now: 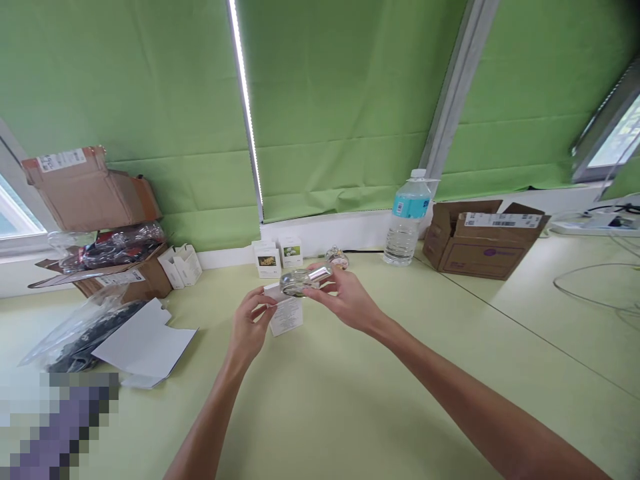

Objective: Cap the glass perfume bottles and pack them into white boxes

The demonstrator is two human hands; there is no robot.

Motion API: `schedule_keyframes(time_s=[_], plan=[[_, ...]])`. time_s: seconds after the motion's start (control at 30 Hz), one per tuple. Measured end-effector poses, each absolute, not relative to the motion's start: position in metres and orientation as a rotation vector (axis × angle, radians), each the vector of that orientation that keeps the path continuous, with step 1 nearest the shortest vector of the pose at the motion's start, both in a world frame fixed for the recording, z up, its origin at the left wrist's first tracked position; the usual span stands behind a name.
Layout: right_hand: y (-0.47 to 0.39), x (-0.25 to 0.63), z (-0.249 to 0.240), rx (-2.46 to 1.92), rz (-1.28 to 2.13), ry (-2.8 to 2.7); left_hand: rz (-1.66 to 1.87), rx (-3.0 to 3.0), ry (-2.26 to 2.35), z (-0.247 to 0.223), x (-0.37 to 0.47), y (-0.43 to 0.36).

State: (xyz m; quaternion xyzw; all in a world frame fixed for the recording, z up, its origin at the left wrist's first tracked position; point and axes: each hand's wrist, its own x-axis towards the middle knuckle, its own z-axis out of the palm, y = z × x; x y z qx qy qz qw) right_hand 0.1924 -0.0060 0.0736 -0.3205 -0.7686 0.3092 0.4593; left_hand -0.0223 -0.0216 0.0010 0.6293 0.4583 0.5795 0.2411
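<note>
Over the middle of the table, my right hand [347, 293] grips a clear glass bottle with a shiny silver cap, which looks like a perfume bottle [295, 283]. The bottle lies tilted on its side, cap toward my right palm. My left hand [251, 320] pinches the upper edge of a small white box [287, 318] with fine print on its front. The bottle's base is just above this box, partly covering its top. Just behind my right hand stands a round, ornate glass bottle [337, 257].
Small white picture boxes [267, 261] stand by the wall. A large water bottle [404, 223] and an open cardboard box [483, 243] are at right. Stacked cartons [95, 193], plastic-wrapped dark goods [95, 337] and a flattened white sheet [145, 340] occupy the left.
</note>
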Motion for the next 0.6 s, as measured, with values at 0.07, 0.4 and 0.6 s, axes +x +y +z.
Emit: schedule_keyframes(time_s=[0.07, 0.4, 0.6], plan=[[-0.001, 0.182, 0.076, -0.76, 0.747, -1.941, 1.581, 1.737, 1.224, 0.0, -0.023, -0.022], [0.013, 0.179, 0.067, -0.781, 0.595, -2.145, 1.596, 1.724, 1.068, -0.004, -0.022, -0.022], [0.017, 0.183, 0.066, -0.747, 0.39, -2.216, 1.595, 1.724, 1.147, -0.004, -0.022, -0.022]])
